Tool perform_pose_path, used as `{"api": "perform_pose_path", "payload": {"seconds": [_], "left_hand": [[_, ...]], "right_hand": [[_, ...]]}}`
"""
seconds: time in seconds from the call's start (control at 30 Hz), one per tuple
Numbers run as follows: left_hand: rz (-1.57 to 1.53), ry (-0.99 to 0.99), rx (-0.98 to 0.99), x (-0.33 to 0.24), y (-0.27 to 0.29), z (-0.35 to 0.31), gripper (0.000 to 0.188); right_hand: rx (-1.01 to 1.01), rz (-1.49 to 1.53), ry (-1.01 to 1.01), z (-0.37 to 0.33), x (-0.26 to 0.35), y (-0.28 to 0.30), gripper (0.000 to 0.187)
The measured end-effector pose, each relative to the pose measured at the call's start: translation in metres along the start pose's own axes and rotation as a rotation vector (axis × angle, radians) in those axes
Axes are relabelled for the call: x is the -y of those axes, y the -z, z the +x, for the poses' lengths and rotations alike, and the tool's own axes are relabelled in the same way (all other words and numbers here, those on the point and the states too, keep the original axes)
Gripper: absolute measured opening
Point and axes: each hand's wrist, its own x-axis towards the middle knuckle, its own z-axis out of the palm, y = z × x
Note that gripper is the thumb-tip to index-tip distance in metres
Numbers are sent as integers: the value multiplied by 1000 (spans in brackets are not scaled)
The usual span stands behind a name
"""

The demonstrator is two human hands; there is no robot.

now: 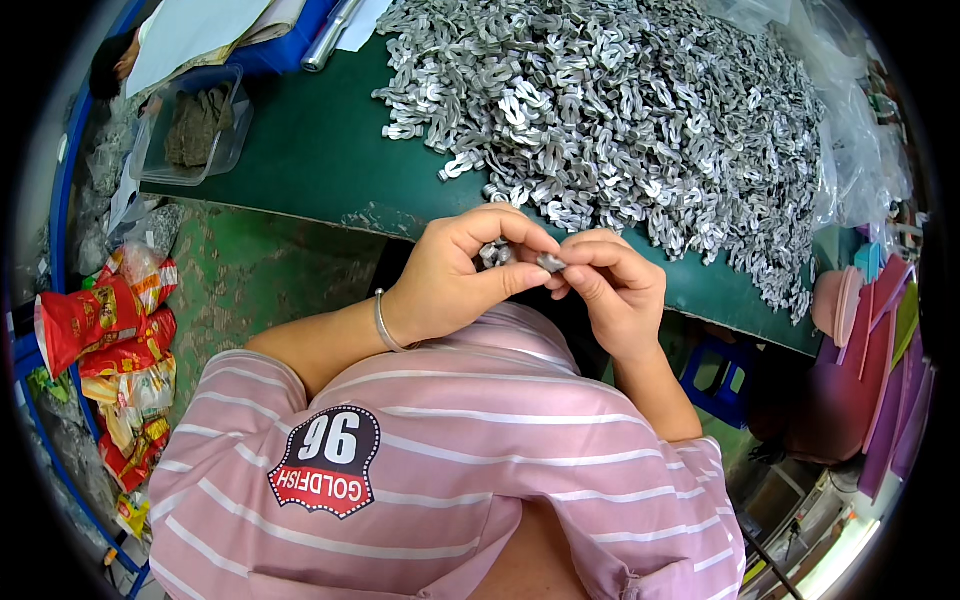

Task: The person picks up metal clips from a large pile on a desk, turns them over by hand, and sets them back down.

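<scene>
one brown-filled tub (pixel 190 177), pinched metal piece (pixel 550 263)

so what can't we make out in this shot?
Head view:
- Small metal piece between left hand and right hand: full shape lost, tiny and partly covered by fingers.
- Metal pieces in the left hand: count hidden by its curled fingers.
- Metal pile: far side cut off by top picture edge.

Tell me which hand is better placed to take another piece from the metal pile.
Probably the right hand: the metal pile spreads ahead and to its right, while the left hand also cups other metal pieces. Both hands meet at one small piece, though.
</scene>
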Motion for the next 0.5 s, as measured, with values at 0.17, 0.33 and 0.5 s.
{"api": "perform_pose_path", "payload": {"seconds": [0.17,0.33,0.5], "left_hand": [[-42,-75,29,-1,-1,0,19],[-219,97,2,-1,0,-3,15],[-1177,91,114,13,12,-1,12]], "right_hand": [[59,-6,160,1,-8,5,14],[-38,-499,427,1,8,-5,15],[-156,-248,316,3,12,-19,15]]}}
